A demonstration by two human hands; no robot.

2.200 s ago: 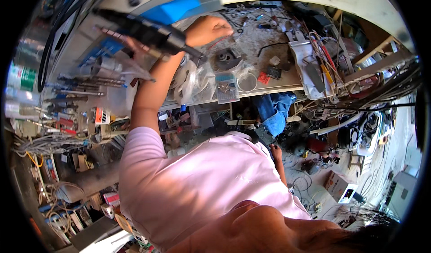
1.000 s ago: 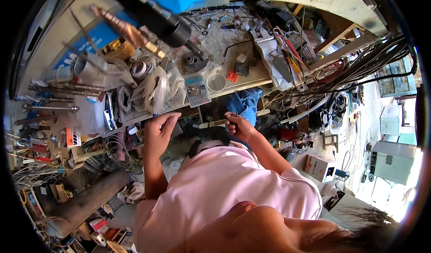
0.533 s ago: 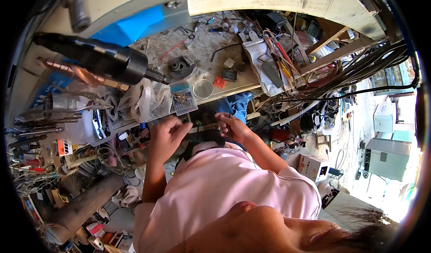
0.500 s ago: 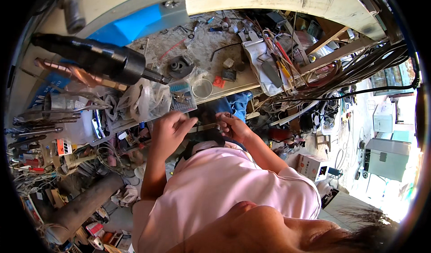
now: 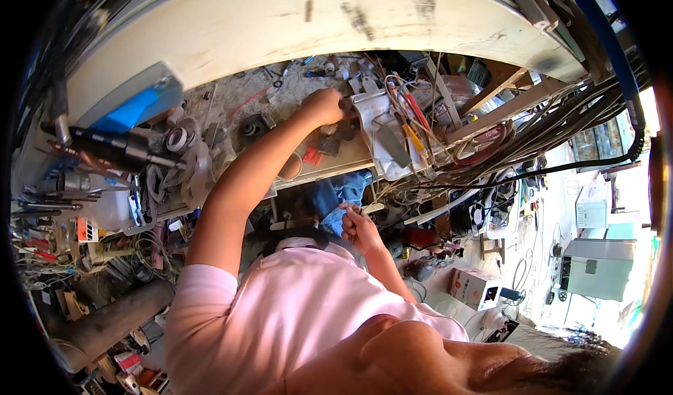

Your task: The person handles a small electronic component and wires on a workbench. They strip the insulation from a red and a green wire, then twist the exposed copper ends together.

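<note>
While the left arm (image 5: 228, 199) stretches outward, pink shirt (image 5: 301, 307): fills the foreground, worn by a person at a crowded table (image 5: 338, 164).
Right hand (image 5: 361, 228): held low before the waist, fingers curled inward; whether they grasp anything cannot be told.
Blue cloth (image 5: 336, 197): hangs just beyond that hand, below the table's edge.
Red piece (image 5: 313, 156): lies on the table near the left arm, beside a dark block (image 5: 328, 145).
Left hand (image 5: 324, 106): out over the table beyond the dark block, fingers bent, tips in shadow; a grip cannot be confirmed.
Pale tray (image 5: 370, 109): on the table, just right of the left hand, bearing tools, one with a yellow handle (image 5: 413, 138).
Carton (image 5: 474, 288): off to the right, well apart from both hands.
Gray cabinet (image 5: 599, 272): farther off, near the bright right edge.
</note>
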